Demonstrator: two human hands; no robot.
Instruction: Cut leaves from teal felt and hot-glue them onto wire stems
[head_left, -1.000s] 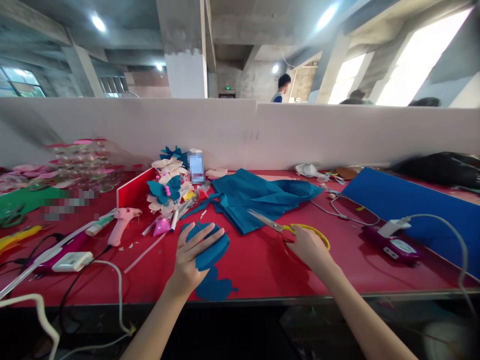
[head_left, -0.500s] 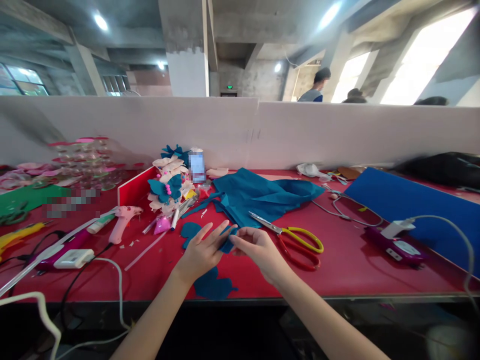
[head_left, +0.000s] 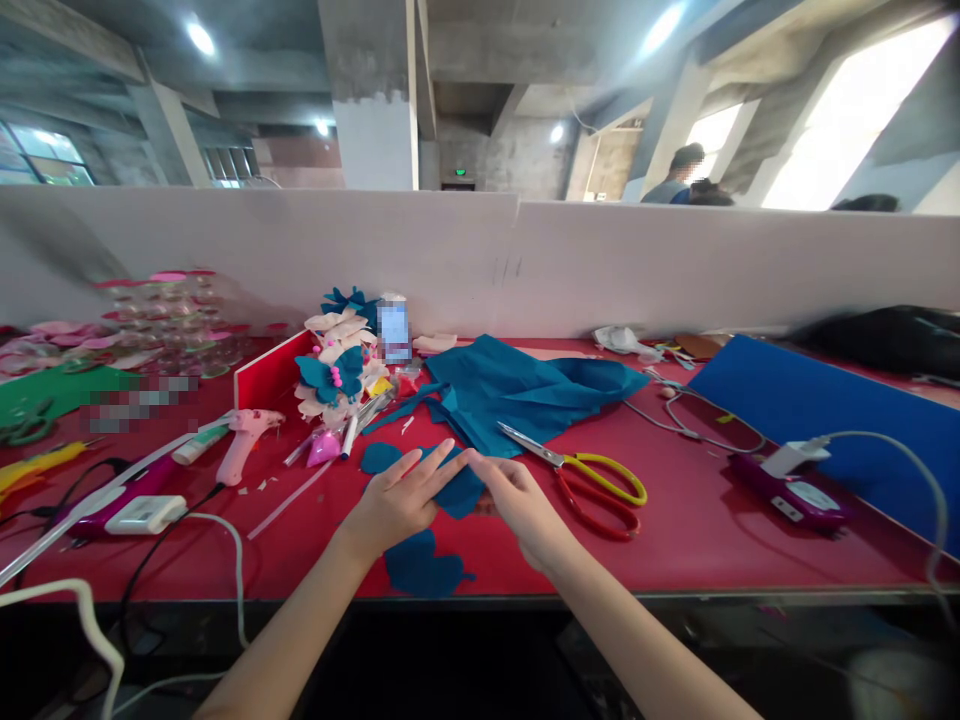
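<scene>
Teal felt piece (head_left: pixel 459 492) lies just left of scissors (head_left: pixel 592 478). L hand (head_left: pixel 397 502) flat, fingers spread, pressing it; R hand (head_left: pixel 523 505) fingertips on its edge, grip can't tell.

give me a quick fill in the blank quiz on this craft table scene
1. The teal felt piece is held by ____ hands at once, the left hand and the right hand.
2. The scissors lie on the table to the ____ of the right hand.
3. The glue gun on the left is ____ in colour.
4. The table top is ____.
Missing words: both; right; pink; red.
</scene>
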